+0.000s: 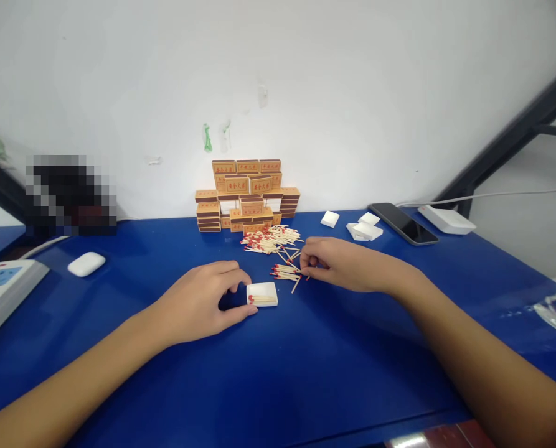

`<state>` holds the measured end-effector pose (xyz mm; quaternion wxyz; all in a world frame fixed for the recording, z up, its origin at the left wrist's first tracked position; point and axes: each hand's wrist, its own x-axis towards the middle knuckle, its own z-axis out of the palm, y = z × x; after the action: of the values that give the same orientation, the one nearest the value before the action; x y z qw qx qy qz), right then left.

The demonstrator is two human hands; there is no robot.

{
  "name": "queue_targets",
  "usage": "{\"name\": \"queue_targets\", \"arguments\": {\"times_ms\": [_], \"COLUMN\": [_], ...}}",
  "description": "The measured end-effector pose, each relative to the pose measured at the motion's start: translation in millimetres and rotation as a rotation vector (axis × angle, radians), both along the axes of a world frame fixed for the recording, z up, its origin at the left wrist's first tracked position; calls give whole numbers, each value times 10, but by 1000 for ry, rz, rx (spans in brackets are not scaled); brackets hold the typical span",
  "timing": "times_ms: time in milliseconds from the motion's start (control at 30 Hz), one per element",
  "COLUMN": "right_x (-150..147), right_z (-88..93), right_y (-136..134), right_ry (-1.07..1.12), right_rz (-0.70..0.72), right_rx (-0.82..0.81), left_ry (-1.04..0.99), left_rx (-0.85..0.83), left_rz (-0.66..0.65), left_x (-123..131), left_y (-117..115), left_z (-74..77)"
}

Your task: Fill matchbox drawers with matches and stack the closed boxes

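Note:
My left hand (207,302) steadies a small white matchbox tray (263,288) on the blue table, thumb at its near left corner and a finger at the far left one. A few red-tipped matchsticks (264,299) lie along the tray's near side. To the right, my right hand (327,261) is closed in a pinch at the tail ends of a small bunch of matchsticks (286,272); a red tip shows just below its fingers. Behind the bunch is a large loose heap of matchsticks (273,238), with a few scattered between.
Stacked matchboxes (247,190) stand against the wall behind the heap. White empty trays (365,229), a phone (403,223) and a white box (447,219) are at the back right. On the left are a white earbud case (86,264) and a power strip (7,289).

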<state>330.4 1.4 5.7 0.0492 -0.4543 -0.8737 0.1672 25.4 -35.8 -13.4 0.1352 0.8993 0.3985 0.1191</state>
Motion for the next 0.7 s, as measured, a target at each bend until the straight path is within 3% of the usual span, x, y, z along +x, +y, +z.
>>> {"name": "queue_targets", "arguments": {"times_ms": [267, 700], "right_x": [-177, -203], "right_z": [-11, 2], "right_y": [-96, -132], "right_ry": [155, 104], "right_rz": [32, 35], "right_rx": [72, -18], "left_ry": [7, 5], "left_rx": [-13, 4], "left_rz": [10, 1], "left_x": [-11, -10], "left_y": [-14, -14], "left_z": [-3, 6]}}
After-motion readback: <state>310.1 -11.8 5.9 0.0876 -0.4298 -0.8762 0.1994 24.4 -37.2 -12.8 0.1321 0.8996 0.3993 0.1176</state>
